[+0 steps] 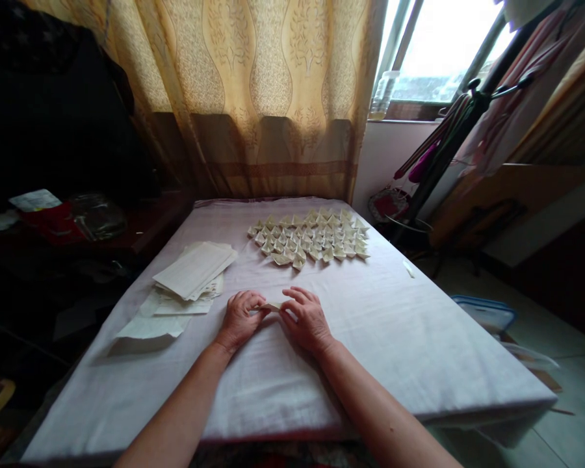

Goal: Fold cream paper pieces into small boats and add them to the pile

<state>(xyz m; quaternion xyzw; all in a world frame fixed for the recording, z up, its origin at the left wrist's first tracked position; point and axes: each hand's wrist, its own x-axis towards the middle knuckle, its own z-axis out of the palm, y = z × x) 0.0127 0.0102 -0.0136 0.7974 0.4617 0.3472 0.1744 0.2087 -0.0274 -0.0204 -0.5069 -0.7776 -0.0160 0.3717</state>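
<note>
Between my two hands, low over the cloth, is a small folded piece of paper [273, 306], pale and narrow. My left hand [241, 316] is closed on its left end, thumb and fingers pinching. At the right end, my right hand [306, 316] pinches it too, with the upper fingers slightly lifted. Beyond the hands, many folded paper pieces [316, 237] with pointed ends stand in close rows. To the left lies a loose stack of paper sheets [194, 268], with a larger curled sheet [149, 325] at its near side.
A white cloth covers the table [394, 351]. A small white scrap [409, 270] lies near its right edge. At the left, a glass jar [98, 216] and a red box [56, 222] stand on a dark surface. A patterned curtain [273, 78] hangs behind; a coat stand [448, 149] leans into view at right.
</note>
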